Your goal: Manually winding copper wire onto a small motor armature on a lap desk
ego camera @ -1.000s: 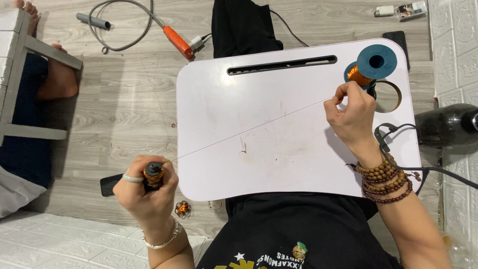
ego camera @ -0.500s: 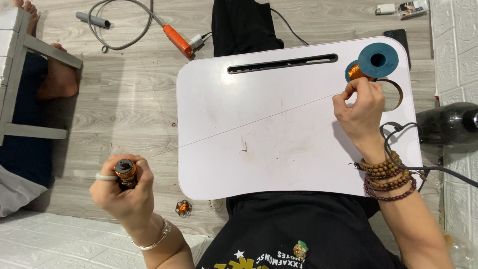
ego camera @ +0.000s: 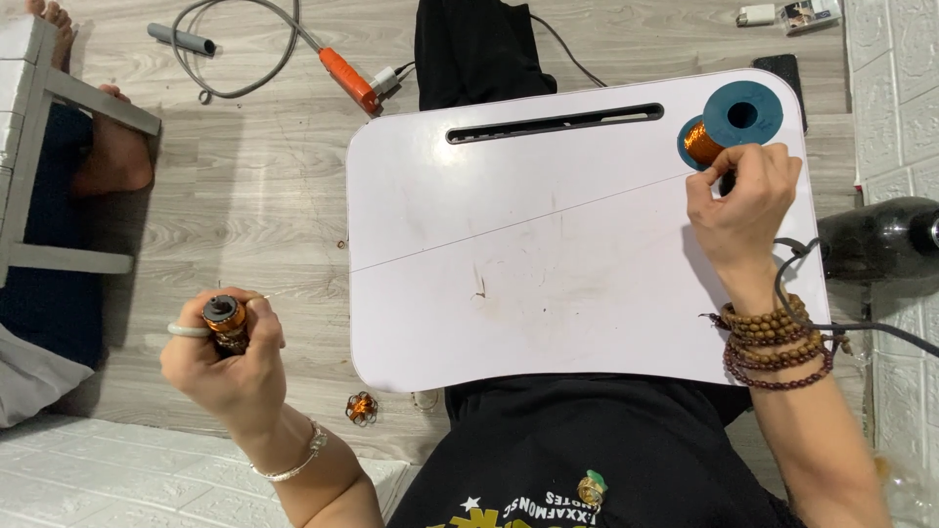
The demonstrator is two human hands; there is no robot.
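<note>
Left hand (ego camera: 230, 367) is closed around a small cylindrical coil (ego camera: 225, 318) wound with shiny copper-coloured wire, and it holds this piece upright over the wooden floor, to the left of the bench. On one finger sits a pale smooth ring, and a thin metal bracelet goes around the wrist. Just below this hand, on the floor near the bench edge, lies a little tangle of copper wire (ego camera: 361, 408).

Right hand (ego camera: 740, 208) rests on the far right part of the bench (ego camera: 548, 293), its fingers pinched together on something dark and small that I cannot identify. Several strings of round brown wooden beads wrap the wrist. A very fine wire (ego camera: 509, 223) runs straight across the matte white bench top, from the left hand to the right hand.

Just beyond the right fingers stands a spool (ego camera: 729, 127) with blue round flanges and glossy copper wire on its core. Farther, on the grey plank floor, an orange-handled tool (ego camera: 349, 81) lies with its grey cable.
</note>
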